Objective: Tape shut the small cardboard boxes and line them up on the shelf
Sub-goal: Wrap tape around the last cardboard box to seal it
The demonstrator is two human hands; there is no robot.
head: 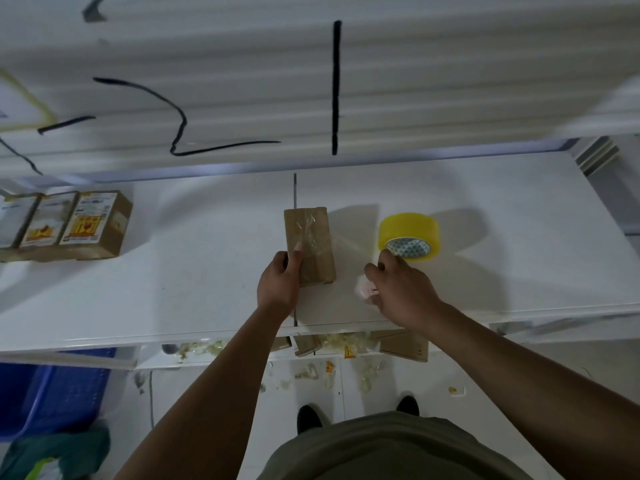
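Your left hand (278, 284) grips the small cardboard box (313, 251) by its near left side, fingers curled round it and the thumb pressed flat on the top. The box is plain brown and lies lengthwise near the middle of the shelf (207, 289), closer to the front edge. Wrinkled clear tape runs down its top, and a thin strip stretches from it to the yellow tape roll (408, 233) just to its right. Your right hand (403, 287) has its fingers curled, tips at the roll's near rim. A small pale pink thing (363, 289) shows under them, but whether you grip it cannot be told. Three labelled boxes (93, 223) stand touching in a row by the left edge.
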